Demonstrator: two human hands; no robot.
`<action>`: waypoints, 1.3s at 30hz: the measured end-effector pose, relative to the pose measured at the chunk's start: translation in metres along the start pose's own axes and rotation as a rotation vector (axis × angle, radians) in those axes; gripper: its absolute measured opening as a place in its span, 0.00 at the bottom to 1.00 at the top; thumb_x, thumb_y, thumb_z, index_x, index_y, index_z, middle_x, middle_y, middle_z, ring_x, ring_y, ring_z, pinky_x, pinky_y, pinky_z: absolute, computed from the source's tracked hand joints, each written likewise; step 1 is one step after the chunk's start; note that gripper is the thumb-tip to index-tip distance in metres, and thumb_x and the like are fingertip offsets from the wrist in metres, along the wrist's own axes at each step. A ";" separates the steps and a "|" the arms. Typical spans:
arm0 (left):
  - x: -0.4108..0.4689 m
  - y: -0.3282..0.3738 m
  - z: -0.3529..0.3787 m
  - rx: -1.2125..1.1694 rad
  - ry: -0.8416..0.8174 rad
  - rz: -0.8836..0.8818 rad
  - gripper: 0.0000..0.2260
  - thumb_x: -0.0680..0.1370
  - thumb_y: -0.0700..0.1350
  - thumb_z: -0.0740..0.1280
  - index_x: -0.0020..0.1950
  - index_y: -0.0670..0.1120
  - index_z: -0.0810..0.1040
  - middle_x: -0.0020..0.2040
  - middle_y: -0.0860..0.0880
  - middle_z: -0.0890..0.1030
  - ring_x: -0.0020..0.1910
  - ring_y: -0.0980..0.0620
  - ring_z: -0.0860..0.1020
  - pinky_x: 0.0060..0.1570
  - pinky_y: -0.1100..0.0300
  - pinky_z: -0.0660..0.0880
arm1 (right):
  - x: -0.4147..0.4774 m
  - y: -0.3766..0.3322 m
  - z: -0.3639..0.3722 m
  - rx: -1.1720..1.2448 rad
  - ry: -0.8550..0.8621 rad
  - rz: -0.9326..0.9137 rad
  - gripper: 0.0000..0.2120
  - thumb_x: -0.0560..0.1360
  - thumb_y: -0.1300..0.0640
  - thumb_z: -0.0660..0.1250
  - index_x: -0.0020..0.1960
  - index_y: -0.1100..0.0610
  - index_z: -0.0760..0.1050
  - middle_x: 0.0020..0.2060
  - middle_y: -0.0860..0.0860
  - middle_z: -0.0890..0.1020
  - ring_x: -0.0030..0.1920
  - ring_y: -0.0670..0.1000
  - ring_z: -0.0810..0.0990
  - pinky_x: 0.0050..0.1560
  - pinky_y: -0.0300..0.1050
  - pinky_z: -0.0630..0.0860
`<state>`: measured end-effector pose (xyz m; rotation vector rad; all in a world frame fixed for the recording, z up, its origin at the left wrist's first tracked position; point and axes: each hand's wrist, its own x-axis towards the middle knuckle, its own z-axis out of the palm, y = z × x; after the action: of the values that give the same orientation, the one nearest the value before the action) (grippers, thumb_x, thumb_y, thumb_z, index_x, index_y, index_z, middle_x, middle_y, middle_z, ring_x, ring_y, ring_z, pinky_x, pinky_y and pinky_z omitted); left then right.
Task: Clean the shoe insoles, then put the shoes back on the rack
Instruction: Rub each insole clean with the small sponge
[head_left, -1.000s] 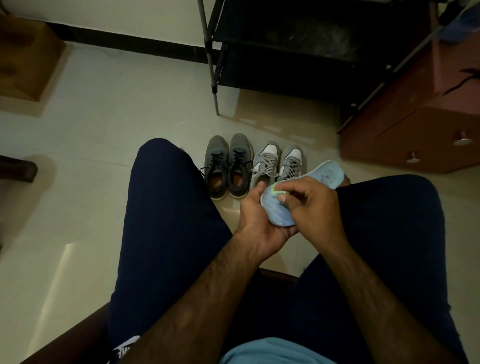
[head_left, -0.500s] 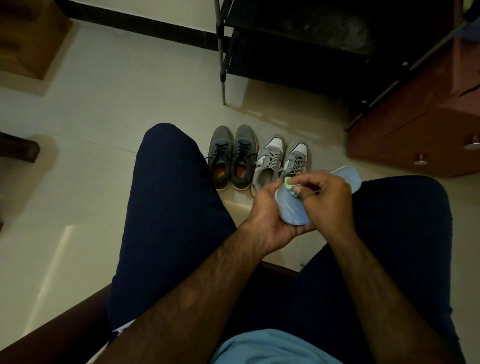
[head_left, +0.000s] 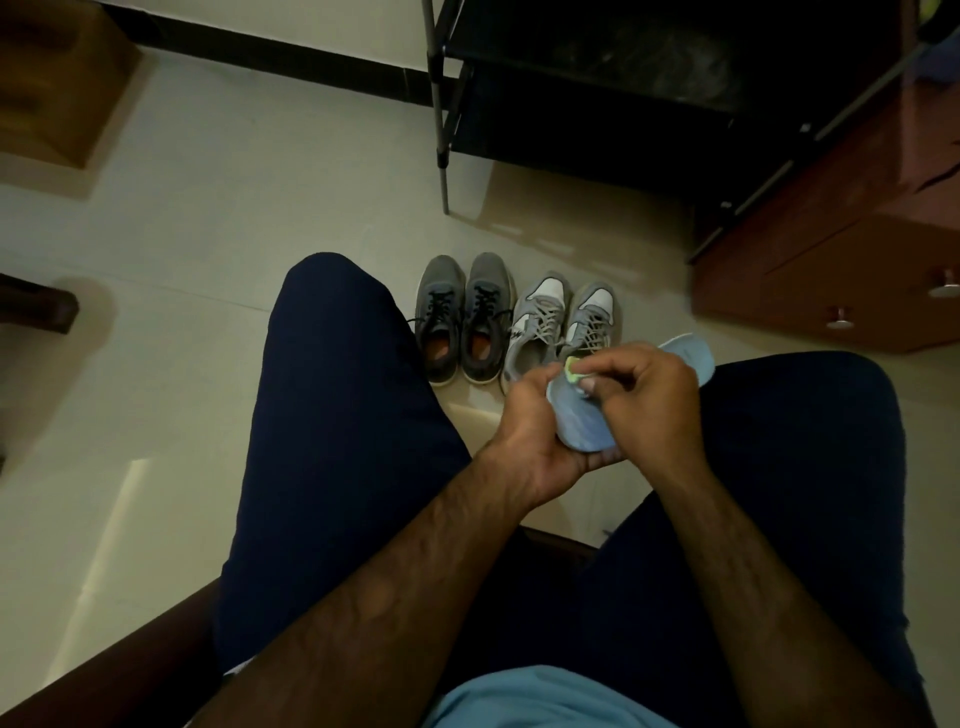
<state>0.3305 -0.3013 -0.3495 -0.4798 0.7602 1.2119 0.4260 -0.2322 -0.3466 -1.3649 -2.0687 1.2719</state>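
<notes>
Two hands meet at middle right: my left hand (head_left: 524, 434) holds the soft light-blue foam insole (head_left: 579, 423), my right hand (head_left: 652, 410) pinches a small yellow-green thing (head_left: 571, 370) on it. Cleaning step, I think; next, rub toward its far end.

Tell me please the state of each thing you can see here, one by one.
Insole, out of its shoe, held in left hand.
Right hand, pinches a small green thing against the insole.
Dark grey shoes, on the floor, off the rack.
Light grey shoes, on the floor, laced.
Drawers, shut.
</notes>
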 end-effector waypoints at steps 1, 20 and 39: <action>0.001 0.000 0.000 -0.008 0.011 -0.001 0.19 0.79 0.53 0.58 0.54 0.42 0.83 0.48 0.41 0.86 0.46 0.43 0.84 0.50 0.47 0.80 | 0.002 0.000 0.000 -0.014 -0.007 0.015 0.15 0.72 0.70 0.75 0.44 0.49 0.87 0.46 0.46 0.85 0.48 0.45 0.84 0.58 0.50 0.82; 0.006 0.007 -0.008 0.068 0.132 0.054 0.22 0.79 0.52 0.56 0.61 0.41 0.82 0.56 0.41 0.86 0.56 0.42 0.82 0.58 0.46 0.77 | -0.005 -0.016 0.010 0.112 -0.162 0.142 0.11 0.73 0.67 0.77 0.45 0.51 0.87 0.44 0.46 0.87 0.47 0.43 0.86 0.55 0.42 0.82; 0.006 0.009 -0.008 0.101 0.044 0.073 0.22 0.80 0.52 0.56 0.62 0.41 0.81 0.65 0.37 0.81 0.65 0.39 0.79 0.69 0.39 0.72 | -0.003 -0.024 0.000 0.340 -0.303 0.289 0.10 0.72 0.68 0.77 0.45 0.53 0.86 0.41 0.50 0.88 0.41 0.46 0.87 0.47 0.43 0.84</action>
<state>0.3210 -0.3001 -0.3588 -0.3994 0.8788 1.2275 0.4139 -0.2377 -0.3264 -1.4145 -1.7571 1.9566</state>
